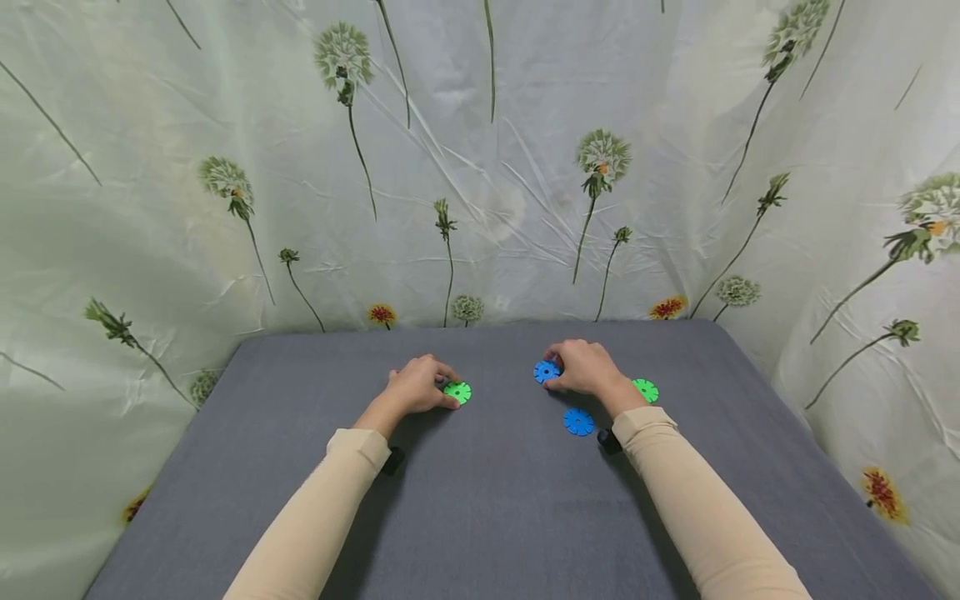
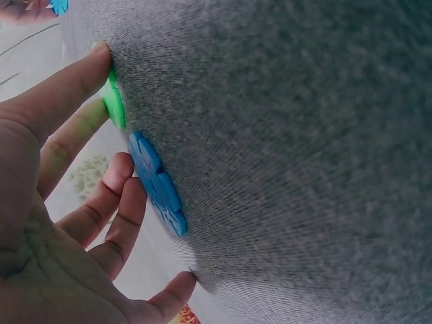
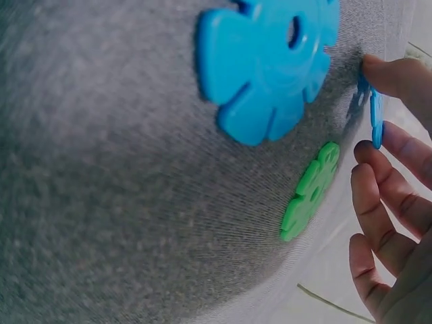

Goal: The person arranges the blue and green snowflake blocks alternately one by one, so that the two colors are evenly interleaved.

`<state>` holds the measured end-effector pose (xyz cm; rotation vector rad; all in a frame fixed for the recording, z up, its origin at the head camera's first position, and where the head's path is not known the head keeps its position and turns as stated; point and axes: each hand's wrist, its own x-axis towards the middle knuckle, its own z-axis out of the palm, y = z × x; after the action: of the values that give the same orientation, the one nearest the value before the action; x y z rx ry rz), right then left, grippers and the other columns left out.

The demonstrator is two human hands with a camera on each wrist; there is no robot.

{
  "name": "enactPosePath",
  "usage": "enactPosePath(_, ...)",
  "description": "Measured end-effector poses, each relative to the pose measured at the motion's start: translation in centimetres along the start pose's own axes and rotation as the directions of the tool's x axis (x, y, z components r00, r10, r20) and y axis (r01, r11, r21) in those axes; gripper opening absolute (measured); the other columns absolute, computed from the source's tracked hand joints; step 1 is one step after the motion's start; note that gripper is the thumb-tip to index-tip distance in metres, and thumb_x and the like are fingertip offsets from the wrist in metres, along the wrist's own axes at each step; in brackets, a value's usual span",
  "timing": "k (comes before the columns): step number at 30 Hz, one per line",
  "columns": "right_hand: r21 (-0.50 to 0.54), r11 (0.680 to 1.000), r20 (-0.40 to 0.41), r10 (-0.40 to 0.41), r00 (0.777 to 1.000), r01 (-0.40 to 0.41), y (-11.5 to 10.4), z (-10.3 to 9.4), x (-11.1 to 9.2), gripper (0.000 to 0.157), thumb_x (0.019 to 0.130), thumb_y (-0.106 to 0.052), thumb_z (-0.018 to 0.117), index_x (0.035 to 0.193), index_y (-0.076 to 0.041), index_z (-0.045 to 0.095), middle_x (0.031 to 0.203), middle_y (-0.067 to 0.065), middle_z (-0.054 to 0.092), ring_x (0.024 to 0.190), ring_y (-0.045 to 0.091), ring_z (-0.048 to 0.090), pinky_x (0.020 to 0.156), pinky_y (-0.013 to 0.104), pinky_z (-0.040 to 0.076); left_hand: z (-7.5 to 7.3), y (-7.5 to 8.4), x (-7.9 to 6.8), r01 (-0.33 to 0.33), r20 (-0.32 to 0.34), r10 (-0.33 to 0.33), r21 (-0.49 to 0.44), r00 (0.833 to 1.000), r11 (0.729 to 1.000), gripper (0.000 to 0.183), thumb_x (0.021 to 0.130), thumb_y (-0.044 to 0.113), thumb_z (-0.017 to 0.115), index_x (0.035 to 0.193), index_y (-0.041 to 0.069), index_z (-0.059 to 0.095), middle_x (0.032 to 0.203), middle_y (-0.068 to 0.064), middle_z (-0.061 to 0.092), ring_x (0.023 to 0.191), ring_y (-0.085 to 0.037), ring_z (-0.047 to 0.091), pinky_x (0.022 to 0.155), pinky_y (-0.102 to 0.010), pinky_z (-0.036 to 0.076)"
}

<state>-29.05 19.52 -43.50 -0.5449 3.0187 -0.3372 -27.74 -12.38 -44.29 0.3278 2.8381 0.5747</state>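
Observation:
My left hand point(image 1: 420, 385) pinches a green notched plastic disc point(image 1: 457, 392) between thumb and a finger, at the cloth surface. Under that hand's other fingers a blue notched disc point(image 2: 158, 182) lies on the cloth; the head view mostly hides it. My right hand point(image 1: 588, 368) holds a blue notched disc point(image 1: 547, 372) by its edges, tipped up on the cloth in the right wrist view. Closer to me than the right hand lies another blue disc point(image 1: 578, 422). Beside the right wrist is a second green disc point(image 1: 645, 390), partly covered by the arm.
A dark grey cloth point(image 1: 480, 517) covers the table. Behind and at both sides hangs a pale curtain point(image 1: 510, 167) printed with dandelions. Small black devices point(image 1: 610, 441) sit under both wrists.

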Motion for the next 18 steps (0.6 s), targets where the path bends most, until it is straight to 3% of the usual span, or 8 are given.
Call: enactPosePath(18, 0.007, 0.993, -0.044, -0.115, 0.992, 0.115, -1.6, 0.3, 0.0, 0.047, 0.088, -0.041, 0.087, 0.124, -0.011, 0.079, 0.106, 0.005, 0.074, 0.090, 0.018, 0.066, 0.080, 0.042, 0.055, 0.0, 0.1, 0.2, 0.026, 0.005, -0.026, -0.018, 1.000, 0.999, 0.040, 0.085, 0.038, 0.094, 0.123, 0.035, 0.083, 0.137, -0.004, 0.069, 0.129, -0.027, 0.063, 0.112, -0.070, 0.036)
